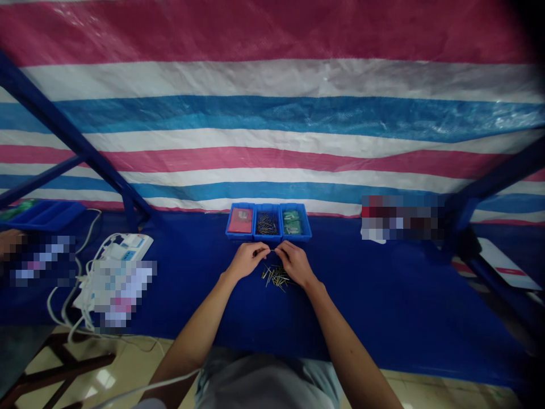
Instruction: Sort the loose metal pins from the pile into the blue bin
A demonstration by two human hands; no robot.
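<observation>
My left hand [251, 257] and my right hand [293, 262] meet over the blue table, thumbs and forefingers pinched. Between their fingertips runs a thin screw-like piece [273, 250], too small to make out fully. Just below the hands lies a loose pile of screws [276, 277], brass and silver in colour, partly behind my right hand. Beyond my fingers three blue bins stand side by side: a left bin [239, 236] with a red packet, a middle bin [267, 237] with dark and brass screws, and a right bin [297, 237] with green and clear pieces.
On the left a white power strip [138, 245] and tangled white cables [87, 284] lie beside blurred-out items. Another blue tray [55, 216] and a person's hand [11, 241] are at the far left. Blue frame posts [85, 145] flank the table [383, 301]; a striped sheet [272, 119] hangs behind.
</observation>
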